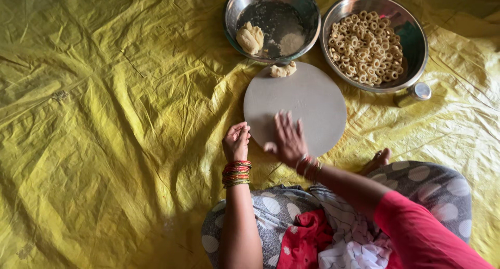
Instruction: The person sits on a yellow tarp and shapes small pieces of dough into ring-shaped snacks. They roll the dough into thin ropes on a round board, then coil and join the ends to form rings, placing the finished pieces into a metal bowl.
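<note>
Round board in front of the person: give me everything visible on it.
The round board is a flat, pale grey-beige disc, matte, likely stone or wood, lying level on the yellow sheet. A small dough piece sits at its far edge, beside the steel bowl with dough. The right hand is spread, blurred, over its near edge; the left hand is beside the rim, contact unclear.

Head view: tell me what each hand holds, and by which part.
The right hand holds nothing: it lies flat, blurred, on the round grey board. The left hand is curled at the board's edge; whether it pinches anything cannot be told.
</note>
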